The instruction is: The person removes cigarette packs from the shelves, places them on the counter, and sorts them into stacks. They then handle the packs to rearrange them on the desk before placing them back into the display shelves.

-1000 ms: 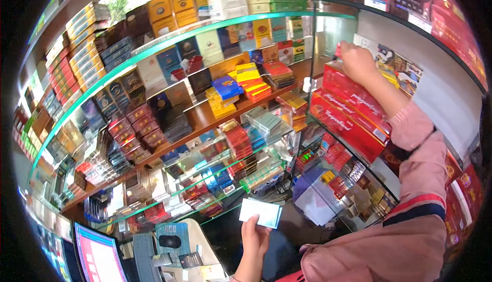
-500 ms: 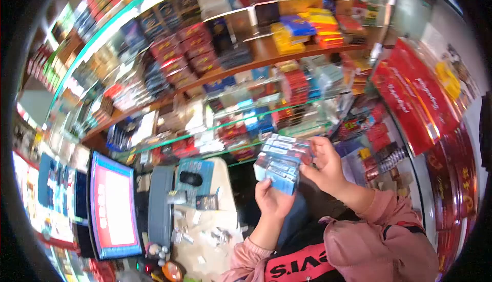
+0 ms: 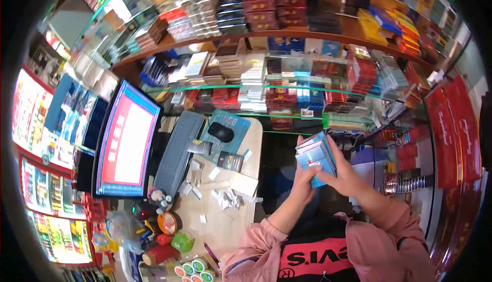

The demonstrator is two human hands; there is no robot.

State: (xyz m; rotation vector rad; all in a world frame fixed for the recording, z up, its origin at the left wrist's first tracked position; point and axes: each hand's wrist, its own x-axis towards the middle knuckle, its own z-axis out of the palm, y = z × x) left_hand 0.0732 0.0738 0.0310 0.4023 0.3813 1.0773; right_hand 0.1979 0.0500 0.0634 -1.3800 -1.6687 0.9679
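Observation:
A small stack of blue and white packs (image 3: 316, 155) is held between both hands, in front of the chest. My left hand (image 3: 303, 182) grips the stack from its left and lower side, with the thumb over the front. Around the right side lies my right hand (image 3: 341, 172), its fingers along the edge of the packs and its thumb near the lower front. The far sides of the packs are hidden by the hands.
To the left are a lit monitor (image 3: 125, 146), a grey keyboard (image 3: 179, 154), a black mouse (image 3: 220, 132) and a desk (image 3: 220, 220) with paper scraps. Glass shelves full of boxes run behind. Red bags (image 3: 453, 131) stand at the right.
The view has turned left, so the desk and monitor show more fully. Both hands have closed in around the packs; my right hand has come from the side onto the stack.

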